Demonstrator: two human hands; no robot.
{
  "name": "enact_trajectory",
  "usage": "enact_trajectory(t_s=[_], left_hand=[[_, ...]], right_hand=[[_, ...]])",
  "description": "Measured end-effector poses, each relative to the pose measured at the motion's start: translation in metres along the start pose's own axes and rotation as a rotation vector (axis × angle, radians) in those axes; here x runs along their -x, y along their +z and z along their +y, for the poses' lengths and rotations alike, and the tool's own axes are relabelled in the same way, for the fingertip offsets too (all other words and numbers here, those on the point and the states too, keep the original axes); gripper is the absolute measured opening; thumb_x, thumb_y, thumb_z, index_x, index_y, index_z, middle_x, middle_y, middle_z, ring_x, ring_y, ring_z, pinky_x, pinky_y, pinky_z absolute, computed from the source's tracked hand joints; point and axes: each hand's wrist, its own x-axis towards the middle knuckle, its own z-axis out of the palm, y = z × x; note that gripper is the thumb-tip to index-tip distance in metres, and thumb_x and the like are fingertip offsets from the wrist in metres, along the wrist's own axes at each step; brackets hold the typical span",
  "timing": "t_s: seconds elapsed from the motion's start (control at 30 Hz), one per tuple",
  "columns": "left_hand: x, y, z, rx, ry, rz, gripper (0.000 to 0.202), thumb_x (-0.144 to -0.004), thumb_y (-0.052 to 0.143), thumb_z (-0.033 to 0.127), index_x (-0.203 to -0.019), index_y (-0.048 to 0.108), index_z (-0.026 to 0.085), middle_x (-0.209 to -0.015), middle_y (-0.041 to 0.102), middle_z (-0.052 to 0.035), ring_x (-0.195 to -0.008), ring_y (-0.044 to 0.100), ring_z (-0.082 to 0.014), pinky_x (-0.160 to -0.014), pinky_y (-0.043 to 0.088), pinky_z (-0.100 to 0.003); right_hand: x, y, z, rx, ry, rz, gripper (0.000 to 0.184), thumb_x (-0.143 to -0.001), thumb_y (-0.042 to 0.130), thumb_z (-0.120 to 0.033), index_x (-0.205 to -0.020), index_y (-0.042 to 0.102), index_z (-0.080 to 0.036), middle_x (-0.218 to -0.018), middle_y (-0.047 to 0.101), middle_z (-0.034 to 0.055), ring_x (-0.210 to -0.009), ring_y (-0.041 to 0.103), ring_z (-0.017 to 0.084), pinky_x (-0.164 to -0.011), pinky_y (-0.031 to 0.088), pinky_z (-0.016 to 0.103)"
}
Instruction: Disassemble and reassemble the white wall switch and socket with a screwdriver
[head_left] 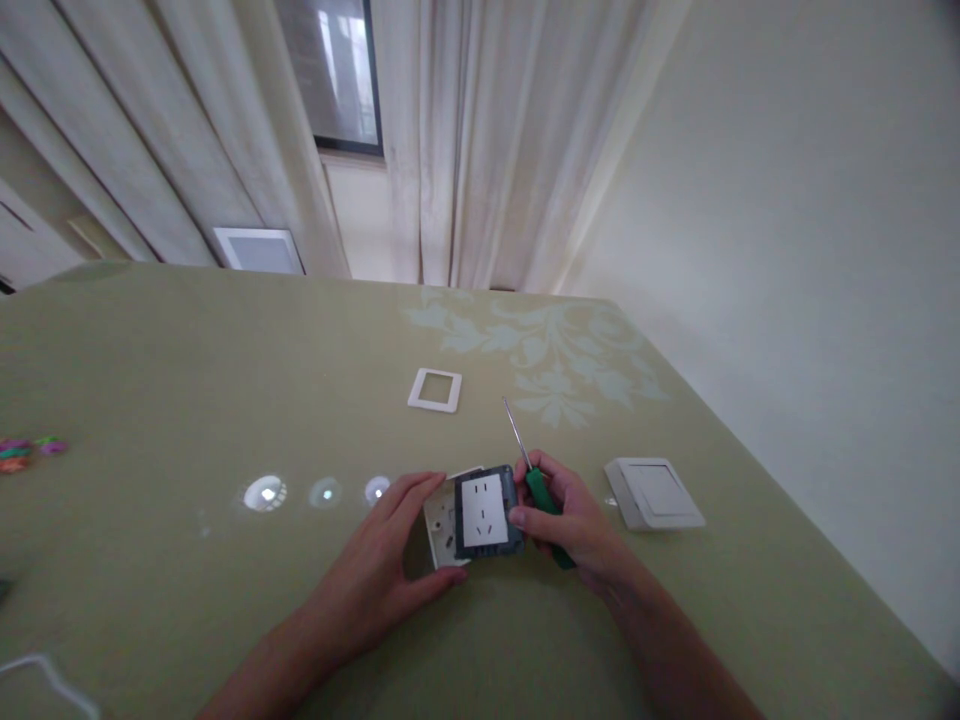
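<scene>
My left hand (401, 550) grips a white mounting box (439, 525) by its left side, thumb at the near edge and fingers at the far edge. Over the box's right part lies a wall socket (484, 510) with a white face and a dark grey frame, shifted to the right of the box. My right hand (559, 515) pinches the socket's right edge between thumb and fingers. The same hand also holds a green-handled screwdriver (541, 492), its metal shaft pointing up and away. Beyond the hands a white square cover frame (435, 390) lies flat on the table.
A white wall switch on a box (655, 493) sits to the right of my hands. Small colourful pieces (26, 452) lie at the far left, and a white cable (49, 675) at the near left. The green table (187, 380) meets a wall (810, 250) on the right.
</scene>
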Motion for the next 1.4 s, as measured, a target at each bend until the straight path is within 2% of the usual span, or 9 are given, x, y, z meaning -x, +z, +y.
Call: enact_trajectory(t_s=[0.13,0.33,0.5,0.63,0.8,0.97,1.17,1.4], left_hand=[[0.0,0.0,0.001,-0.015,0.006,-0.006,0.082,-0.09,0.084,0.034,-0.159,0.04,0.034,-0.157,0.056,-0.011,-0.142,0.06,-0.0354,-0.12,0.053,-0.057],[0.002,0.002,-0.001,-0.04,0.011,0.01,0.085,-0.091,0.084,0.036,-0.161,0.037,0.035,-0.157,0.058,-0.0121,-0.144,0.058,-0.0377,-0.12,0.05,-0.063],[0.003,0.002,-0.003,0.004,0.013,0.004,0.094,-0.085,0.089,0.034,-0.163,0.038,0.035,-0.16,0.058,-0.0128,-0.146,0.057,-0.04,-0.121,0.049,-0.064],[0.003,0.0,0.001,0.03,0.015,-0.033,0.094,-0.083,0.091,0.035,-0.162,0.039,0.035,-0.161,0.058,-0.012,-0.148,0.056,-0.0387,-0.122,0.049,-0.063],[0.004,-0.001,0.004,0.005,0.006,-0.026,0.091,-0.083,0.09,0.034,-0.161,0.042,0.036,-0.161,0.058,-0.0112,-0.148,0.057,-0.0387,-0.121,0.051,-0.063],[0.004,0.0,0.003,-0.01,0.038,-0.013,0.089,-0.086,0.089,0.036,-0.161,0.042,0.037,-0.159,0.059,-0.0112,-0.146,0.059,-0.038,-0.12,0.053,-0.061],[0.004,-0.003,0.006,-0.004,0.055,-0.002,0.088,-0.085,0.089,0.033,-0.16,0.044,0.038,-0.158,0.061,-0.0093,-0.146,0.059,-0.0367,-0.119,0.055,-0.057],[0.003,-0.002,0.006,-0.022,0.046,-0.025,0.088,-0.087,0.087,0.034,-0.161,0.04,0.037,-0.161,0.057,-0.011,-0.148,0.057,-0.0368,-0.119,0.054,-0.058]], right_hand=[[0.001,-0.002,-0.002,0.002,-0.054,-0.002,0.052,-0.072,0.097,-0.046,-0.1,0.06,-0.023,-0.082,0.058,-0.0046,-0.068,0.052,0.011,-0.057,0.043,0.02],[0.003,-0.002,-0.004,0.027,-0.079,-0.016,0.05,-0.073,0.096,-0.043,-0.103,0.06,-0.024,-0.079,0.056,-0.0051,-0.069,0.05,0.011,-0.06,0.042,0.021],[-0.001,-0.002,0.001,0.064,0.022,0.025,0.054,-0.073,0.093,-0.051,-0.105,0.059,-0.025,-0.087,0.059,-0.0035,-0.067,0.053,0.011,-0.052,0.041,0.021],[-0.006,-0.004,0.008,0.136,0.077,0.052,0.048,-0.076,0.088,-0.046,-0.106,0.06,-0.023,-0.084,0.061,-0.0041,-0.065,0.055,0.011,-0.047,0.04,0.019],[-0.006,-0.004,0.007,0.203,0.086,0.015,0.043,-0.079,0.085,-0.039,-0.11,0.063,-0.021,-0.079,0.061,-0.0054,-0.06,0.053,0.01,-0.044,0.04,0.018],[-0.004,-0.005,0.005,0.22,0.096,-0.022,0.044,-0.078,0.083,-0.038,-0.114,0.062,-0.021,-0.085,0.065,-0.0033,-0.062,0.06,0.012,-0.043,0.041,0.018],[-0.004,-0.003,0.003,0.213,0.061,0.019,0.041,-0.077,0.084,-0.036,-0.108,0.063,-0.021,-0.095,0.067,-0.0002,-0.075,0.063,0.013,-0.052,0.047,0.02],[-0.004,0.001,0.005,0.154,0.07,0.045,0.041,-0.079,0.083,-0.042,-0.106,0.061,-0.021,-0.092,0.063,-0.0019,-0.063,0.054,0.01,-0.043,0.039,0.018]])
